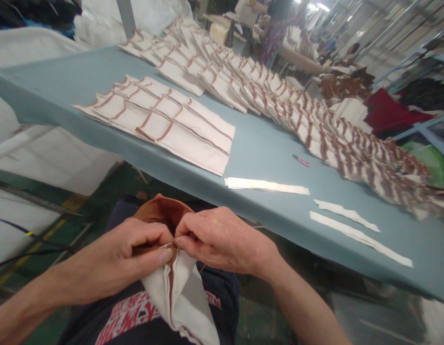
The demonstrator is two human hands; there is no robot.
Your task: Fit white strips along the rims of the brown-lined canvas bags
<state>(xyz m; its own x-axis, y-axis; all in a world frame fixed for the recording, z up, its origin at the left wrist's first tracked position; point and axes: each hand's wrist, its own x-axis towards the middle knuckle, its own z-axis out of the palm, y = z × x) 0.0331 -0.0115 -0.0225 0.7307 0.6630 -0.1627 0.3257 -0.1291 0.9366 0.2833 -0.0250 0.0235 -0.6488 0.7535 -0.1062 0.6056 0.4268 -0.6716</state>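
Note:
Both my hands meet over my lap, below the table's front edge. My left hand [130, 251] is closed, thumb and fingers pinching the top of a white fabric piece with brown trim [181, 297]. My right hand [215, 237] is closed too, pinching the same spot from the other side. A brown fabric part [160, 208] bulges up behind the fingers. The white cloth hangs down between my wrists onto my dark shirt.
A blue-grey table [265, 143] carries fanned rows of white pieces with brown edging [164, 120], a long row of them [315, 120] toward the right, three white strips [267, 185] near the front, and a pink pen [301, 160]. Another person stands far behind.

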